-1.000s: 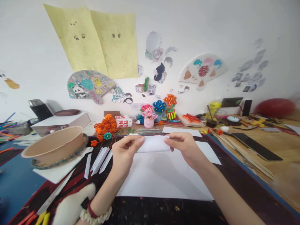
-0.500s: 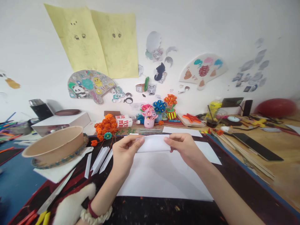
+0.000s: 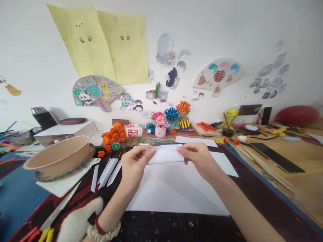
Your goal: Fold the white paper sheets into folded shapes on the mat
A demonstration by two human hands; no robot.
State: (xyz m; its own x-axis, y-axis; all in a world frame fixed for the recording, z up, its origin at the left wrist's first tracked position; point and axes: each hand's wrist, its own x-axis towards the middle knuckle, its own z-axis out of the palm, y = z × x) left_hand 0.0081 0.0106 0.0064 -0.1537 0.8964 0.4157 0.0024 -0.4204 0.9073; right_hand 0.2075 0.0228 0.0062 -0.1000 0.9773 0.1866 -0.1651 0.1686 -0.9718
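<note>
Both hands hold a small folded piece of white paper (image 3: pixel 165 154) above the table. My left hand (image 3: pixel 133 164) pinches its left end between thumb and fingers. My right hand (image 3: pixel 198 158) pinches its right end. Under the hands lies a large white sheet (image 3: pixel 176 191) on a dark mat (image 3: pixel 156 228). Several folded white paper strips (image 3: pixel 107 171) lie just left of my left hand.
A tan paper bowl (image 3: pixel 58 156) sits at the left on white paper. Orange pipe-cleaner flowers (image 3: pixel 113 136), a glue bottle (image 3: pixel 133 131) and small flower pots (image 3: pixel 171 121) stand behind. Wooden sticks (image 3: pixel 262 164) and a dark phone (image 3: pixel 276 156) lie at the right. A white box (image 3: pixel 65 131) stands far left.
</note>
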